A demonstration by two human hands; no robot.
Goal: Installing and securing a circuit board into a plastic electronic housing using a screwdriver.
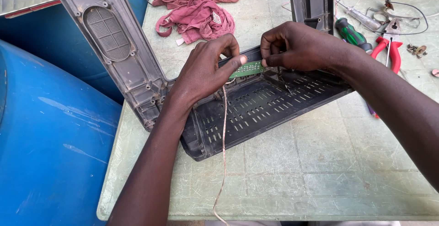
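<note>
Head view:

- Left hand: I logged it pinched narrow on the left end of the small green circuit board, thumb lying flat along the board's top face and fingers curled behind it.
- Right hand: closed on the board's right end, fingertips tucked down over the edge; what lay under them I could not tell.
- Green circuit board: held between the two hands, against the rear wall of the black vented casing, which lay directly beneath both hands.
- Thin ribbon wire: it ran from just under the left thumb, down over the casing and off the near table edge. Risk, as I judged it: a pull on the board could strain or tear this lead where it joins.
- Grey speaker panel: stood tilted up, left of the left wrist. Risk: it could topple onto the left forearm if the casing shifted.
- Risk on the board itself: uneven force from the two hands might flex or crack it, or snap a casing clip.
- Green-handled screwdriver and red-handled pliers: lay beyond the right wrist; a sweep of that arm could knock them.
- Red cloth: crumpled beyond the left hand, apart from it.
- Green table: bore everything; a blue drum stood off its left side.
</note>
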